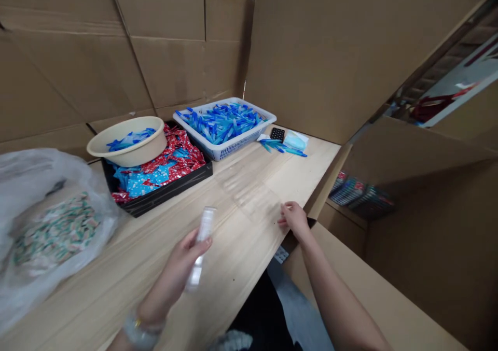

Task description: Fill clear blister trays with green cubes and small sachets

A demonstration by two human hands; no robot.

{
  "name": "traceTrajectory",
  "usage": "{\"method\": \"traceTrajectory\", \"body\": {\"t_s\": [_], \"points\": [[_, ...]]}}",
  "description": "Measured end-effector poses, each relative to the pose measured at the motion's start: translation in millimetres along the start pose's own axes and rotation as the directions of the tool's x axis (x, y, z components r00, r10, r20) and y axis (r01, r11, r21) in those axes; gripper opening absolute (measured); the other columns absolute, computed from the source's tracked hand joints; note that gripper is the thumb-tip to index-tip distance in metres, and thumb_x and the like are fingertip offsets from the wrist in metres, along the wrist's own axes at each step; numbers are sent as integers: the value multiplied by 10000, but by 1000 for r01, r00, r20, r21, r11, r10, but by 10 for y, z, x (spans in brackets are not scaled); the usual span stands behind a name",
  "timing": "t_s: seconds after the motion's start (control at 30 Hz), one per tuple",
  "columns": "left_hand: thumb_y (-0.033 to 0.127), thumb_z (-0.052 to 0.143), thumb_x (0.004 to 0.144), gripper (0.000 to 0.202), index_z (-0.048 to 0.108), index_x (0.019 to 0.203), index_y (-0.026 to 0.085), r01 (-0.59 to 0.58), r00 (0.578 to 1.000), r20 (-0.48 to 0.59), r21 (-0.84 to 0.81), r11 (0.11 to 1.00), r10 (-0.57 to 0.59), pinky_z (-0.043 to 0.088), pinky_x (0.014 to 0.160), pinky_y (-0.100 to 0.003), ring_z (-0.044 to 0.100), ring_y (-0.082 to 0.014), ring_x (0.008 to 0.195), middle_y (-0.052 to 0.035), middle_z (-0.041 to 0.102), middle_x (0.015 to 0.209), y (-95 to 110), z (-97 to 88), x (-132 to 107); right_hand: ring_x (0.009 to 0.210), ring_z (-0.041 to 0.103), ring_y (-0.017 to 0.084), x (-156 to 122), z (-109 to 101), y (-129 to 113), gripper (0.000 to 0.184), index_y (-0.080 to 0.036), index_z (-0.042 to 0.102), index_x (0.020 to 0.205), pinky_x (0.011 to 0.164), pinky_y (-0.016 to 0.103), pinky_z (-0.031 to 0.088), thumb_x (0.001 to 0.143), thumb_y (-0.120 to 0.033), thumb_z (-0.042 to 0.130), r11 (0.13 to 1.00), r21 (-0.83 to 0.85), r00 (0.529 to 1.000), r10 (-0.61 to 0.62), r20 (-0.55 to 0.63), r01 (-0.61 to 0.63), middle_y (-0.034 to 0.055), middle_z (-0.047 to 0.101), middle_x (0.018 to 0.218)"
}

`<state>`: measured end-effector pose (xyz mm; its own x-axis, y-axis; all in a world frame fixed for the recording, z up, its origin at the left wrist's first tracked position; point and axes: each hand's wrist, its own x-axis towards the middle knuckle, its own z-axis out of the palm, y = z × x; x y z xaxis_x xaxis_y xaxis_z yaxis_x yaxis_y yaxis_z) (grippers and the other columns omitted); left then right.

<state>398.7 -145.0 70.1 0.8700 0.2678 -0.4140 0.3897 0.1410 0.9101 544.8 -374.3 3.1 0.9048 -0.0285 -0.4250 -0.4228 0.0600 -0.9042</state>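
Observation:
My left hand (pixel 187 252) is closed around a narrow clear plastic case (pixel 204 229), blurred, held tilted above the table. Its exact kind is hard to make out. Over the table's near right edge is my right hand (pixel 294 217), its fingers loosely bent and apart, with nothing visible in them. Just left of those fingertips, faint transparent plastic pieces (pixel 249 195) lie flat on the wooden table (pixel 155 268); whether the fingertips touch them I cannot tell.
Along the back are a white basket (pixel 243 138) of blue slim pieces, a black tray (pixel 171 185) of red and blue packets, and a cream basin (pixel 155 141) resting on it. A plastic bag (pixel 101 221) lies left. Cardboard walls (pixel 303 55) surround the table; an open carton (pixel 420 226) stands right.

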Motion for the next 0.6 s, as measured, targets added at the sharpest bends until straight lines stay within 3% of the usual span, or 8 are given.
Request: {"method": "traceTrajectory", "body": {"t_s": [0.07,0.17,0.23,0.3,0.37,0.43,0.53,0.6], "points": [[408,661,564,516,595,998,136,-25,1000,10,3,1000,25,394,710,-302,527,-221,821,-64,609,847,-70,81,-41,358,457,56,-288,259,32,255,-197,430,789,317,154,355,650,-266,633,997,33,987,-70,143,66,-73,486,537],[404,642,603,434,612,945,139,-58,990,124,-34,998,62,392,713,-292,523,-207,806,-61,605,820,-159,183,-104,419,491,60,-770,686,184,311,-203,393,778,377,172,418,656,-347,640,977,208,801,-83,592,-52,-74,503,582],[399,601,660,361,614,911,140,-54,976,207,-58,997,65,389,690,-275,515,-174,747,-46,592,770,-179,191,-145,422,497,65,-970,867,260,328,-202,372,760,397,195,442,665,-372,636,943,281,686,-85,722,-178,-78,505,574],[391,574,694,331,607,904,138,-45,963,264,-64,997,60,386,676,-269,506,-155,709,-35,577,738,-184,153,-184,425,507,67,-1054,935,273,335,-197,372,755,416,206,455,662,-370,644,923,306,642,-91,761,-232,-76,518,576],[391,565,703,347,602,941,142,-65,956,284,-47,997,76,392,705,-287,514,-172,755,-50,582,785,-206,114,-213,435,524,71,-1086,928,232,324,-188,390,743,437,211,466,658,-366,647,939,279,656,-82,750,-203,-65,539,584],[392,601,665,390,607,980,162,-140,970,206,31,990,131,371,812,-334,493,-231,931,-88,573,962,-265,113,-223,398,515,73,-1132,889,166,290,-174,413,705,401,195,447,675,-373,622,981,170,716,-52,696,-94,-56,544,534],[388,669,573,460,627,984,186,-232,973,31,203,951,231,239,972,-382,313,-288,1180,-101,419,1246,-375,164,-220,268,404,53,-1246,757,89,251,-163,434,624,270,132,298,702,-358,571,996,-47,806,-30,592,71,-79,445,352],[405,651,583,484,618,1003,167,-231,972,0,194,953,236,245,974,-377,309,-286,1191,-105,379,1288,-401,169,-222,240,360,45,-1277,560,91,226,-159,450,605,241,121,226,699,-333,561,992,-81,855,-43,517,98,-84,411,318]]}}
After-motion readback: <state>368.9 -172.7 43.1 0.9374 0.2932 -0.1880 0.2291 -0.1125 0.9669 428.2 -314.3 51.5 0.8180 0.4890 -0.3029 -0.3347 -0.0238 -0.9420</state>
